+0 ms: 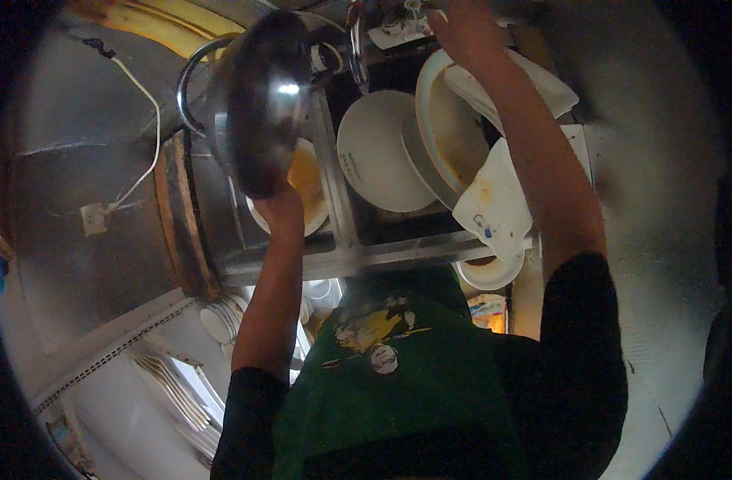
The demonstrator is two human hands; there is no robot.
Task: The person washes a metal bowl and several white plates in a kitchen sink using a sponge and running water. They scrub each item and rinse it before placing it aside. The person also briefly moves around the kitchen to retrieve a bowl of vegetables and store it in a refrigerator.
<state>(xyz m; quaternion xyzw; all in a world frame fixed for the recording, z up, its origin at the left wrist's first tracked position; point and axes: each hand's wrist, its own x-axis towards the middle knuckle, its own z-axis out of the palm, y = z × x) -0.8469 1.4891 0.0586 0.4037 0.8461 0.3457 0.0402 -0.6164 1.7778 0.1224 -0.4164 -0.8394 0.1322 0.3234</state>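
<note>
My left hand (pixel 282 210) grips the lower rim of a dark, shiny wok (pixel 263 104), which is tipped up on its side over the left part of the sink. The fingers are partly hidden by the wok. A metal loop handle (pixel 183 88) sticks out on its left. Below the wok lies a white dish (pixel 319 220) with something yellow-orange (pixel 303 174) in or over it. My right hand (pixel 468 36) reaches to the far side, by the white tap fitting (pixel 396 34). Its fingers are cut off by the top edge. The curved chrome spout (pixel 356 48) stands between both hands.
White plates (pixel 382 152) and a large stained bowl (pixel 442 128) stack in the right basin. Stained white dishes (pixel 494 192) lean beneath my right forearm. A small bowl (pixel 494 274) sits by the sink's front edge (pixel 398 254). Several plates (pixel 174 392) stand lower left.
</note>
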